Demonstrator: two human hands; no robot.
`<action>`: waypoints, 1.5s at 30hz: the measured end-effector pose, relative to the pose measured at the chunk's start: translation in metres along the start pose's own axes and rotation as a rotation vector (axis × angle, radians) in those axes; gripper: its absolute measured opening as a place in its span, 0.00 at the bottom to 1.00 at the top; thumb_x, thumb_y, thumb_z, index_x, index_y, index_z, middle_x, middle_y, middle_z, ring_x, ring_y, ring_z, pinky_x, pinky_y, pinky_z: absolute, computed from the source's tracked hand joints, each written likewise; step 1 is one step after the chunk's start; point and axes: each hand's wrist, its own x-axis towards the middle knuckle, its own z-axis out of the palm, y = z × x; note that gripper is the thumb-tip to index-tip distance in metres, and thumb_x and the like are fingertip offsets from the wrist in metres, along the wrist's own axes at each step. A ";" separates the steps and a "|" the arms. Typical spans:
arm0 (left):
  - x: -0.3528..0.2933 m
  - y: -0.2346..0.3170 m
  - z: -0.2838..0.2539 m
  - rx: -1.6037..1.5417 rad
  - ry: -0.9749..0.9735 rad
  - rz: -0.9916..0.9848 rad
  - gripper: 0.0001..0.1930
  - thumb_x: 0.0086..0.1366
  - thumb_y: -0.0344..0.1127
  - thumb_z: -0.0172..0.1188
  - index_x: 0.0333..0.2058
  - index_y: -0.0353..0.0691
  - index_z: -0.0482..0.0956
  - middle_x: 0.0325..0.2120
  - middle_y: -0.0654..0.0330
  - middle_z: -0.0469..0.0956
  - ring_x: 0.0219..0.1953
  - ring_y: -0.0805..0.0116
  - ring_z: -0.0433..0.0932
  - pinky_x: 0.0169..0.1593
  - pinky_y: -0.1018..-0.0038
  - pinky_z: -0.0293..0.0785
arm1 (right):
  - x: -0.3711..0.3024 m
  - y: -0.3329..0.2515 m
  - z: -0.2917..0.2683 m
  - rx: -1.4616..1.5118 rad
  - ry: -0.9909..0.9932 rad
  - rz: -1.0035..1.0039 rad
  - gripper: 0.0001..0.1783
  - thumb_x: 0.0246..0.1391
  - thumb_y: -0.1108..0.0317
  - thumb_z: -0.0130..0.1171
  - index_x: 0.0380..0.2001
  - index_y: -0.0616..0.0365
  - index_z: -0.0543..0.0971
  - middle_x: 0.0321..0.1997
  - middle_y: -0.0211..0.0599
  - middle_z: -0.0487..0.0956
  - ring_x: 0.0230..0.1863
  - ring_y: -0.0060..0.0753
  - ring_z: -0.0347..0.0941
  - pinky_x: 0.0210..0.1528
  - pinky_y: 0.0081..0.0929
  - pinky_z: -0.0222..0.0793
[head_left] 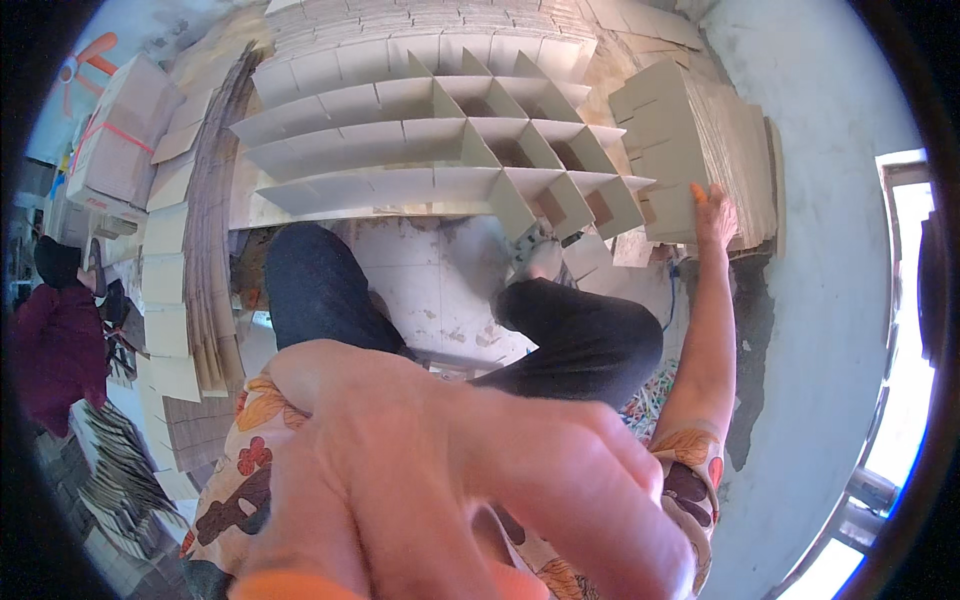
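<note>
My left hand (pixel 430 470) looms large and close at the bottom, its back showing and its fingers bent. Orange coverings show on its fingers at the lower edge, where the fingertips are cut off, so I cannot tell what they hold. At the right, my right hand (pixel 715 215) grips the near end of a slotted cardboard sheet (pixel 660 150) in an upright stack, orange at one fingertip. Left of it stands a partly assembled cardboard divider grid (pixel 535 190). Short cross strips are slotted into its right part, while the long strips (pixel 370 190) run bare to the left.
Stacked cardboard strips (pixel 430 25) lie beyond the grid. Another tall stack (pixel 210 250) lines the left, near a taped carton (pixel 125 140). A person in maroon clothing (pixel 60 350) is at far left. A wall (pixel 820 250) bounds the right side.
</note>
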 end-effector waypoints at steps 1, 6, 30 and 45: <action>0.000 0.000 0.002 -0.027 -0.010 0.015 0.30 0.48 0.22 0.68 0.51 0.37 0.67 0.38 0.56 0.77 0.39 0.64 0.76 0.42 0.69 0.73 | -0.002 0.009 -0.001 -0.024 -0.004 0.005 0.21 0.51 0.46 0.57 0.36 0.53 0.77 0.37 0.50 0.78 0.44 0.53 0.74 0.44 0.46 0.68; -0.004 0.016 0.012 0.000 0.012 0.041 0.27 0.48 0.23 0.68 0.48 0.38 0.69 0.37 0.58 0.78 0.39 0.65 0.76 0.42 0.69 0.73 | -0.015 -0.039 -0.032 0.331 0.195 0.072 0.16 0.53 0.52 0.58 0.38 0.50 0.80 0.36 0.51 0.79 0.42 0.54 0.75 0.42 0.45 0.69; -0.116 -0.006 -0.097 1.279 0.436 -0.572 0.18 0.50 0.28 0.68 0.41 0.35 0.77 0.33 0.58 0.79 0.36 0.60 0.77 0.38 0.65 0.74 | -0.112 -0.243 -0.153 0.843 0.009 -0.673 0.18 0.46 0.73 0.66 0.43 0.62 0.78 0.31 0.37 0.82 0.21 0.15 0.60 0.24 0.20 0.62; -0.230 -0.070 -0.140 1.494 0.054 -0.852 0.07 0.50 0.31 0.65 0.27 0.39 0.75 0.21 0.57 0.76 0.31 0.58 0.72 0.38 0.65 0.67 | -0.125 -0.284 -0.130 0.837 -0.152 -0.753 0.26 0.48 0.73 0.64 0.53 0.59 0.74 0.34 0.45 0.82 0.26 0.19 0.71 0.35 0.21 0.70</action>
